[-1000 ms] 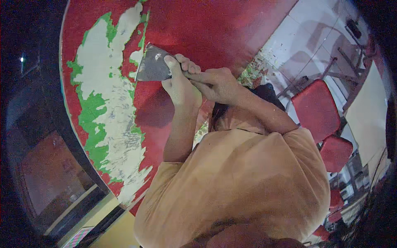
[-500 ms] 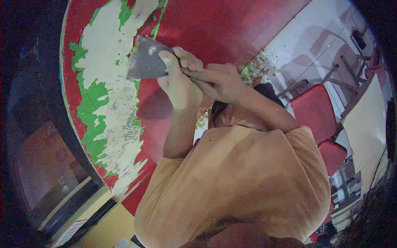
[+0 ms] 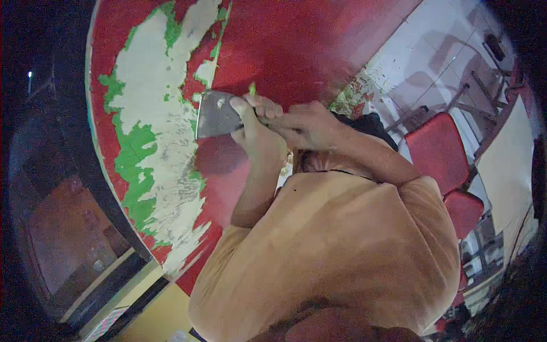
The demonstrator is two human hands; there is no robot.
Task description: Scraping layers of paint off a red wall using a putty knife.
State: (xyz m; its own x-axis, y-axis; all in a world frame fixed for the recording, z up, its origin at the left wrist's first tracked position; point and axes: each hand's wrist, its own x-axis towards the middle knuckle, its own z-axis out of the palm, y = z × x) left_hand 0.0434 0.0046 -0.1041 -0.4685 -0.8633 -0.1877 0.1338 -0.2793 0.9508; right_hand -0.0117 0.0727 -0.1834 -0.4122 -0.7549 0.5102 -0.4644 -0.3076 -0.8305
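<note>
The scraper (image 3: pixel 219 117) is grey, the surface (image 3: pixel 285 51) red with ragged green and off-white patches (image 3: pixel 145 85), the shirt (image 3: pixel 325 245) tan.

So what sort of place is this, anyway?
Probably a seating area, perhaps an eatery or classroom: red chairs stand on a white tiled floor, and colored flakes lie near the partly stripped red surface.

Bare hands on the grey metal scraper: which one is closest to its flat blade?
The bare left hand: one of its digits lies on the grey, flat metal blade. The bare right hand sits farther back, clear of it.
</note>
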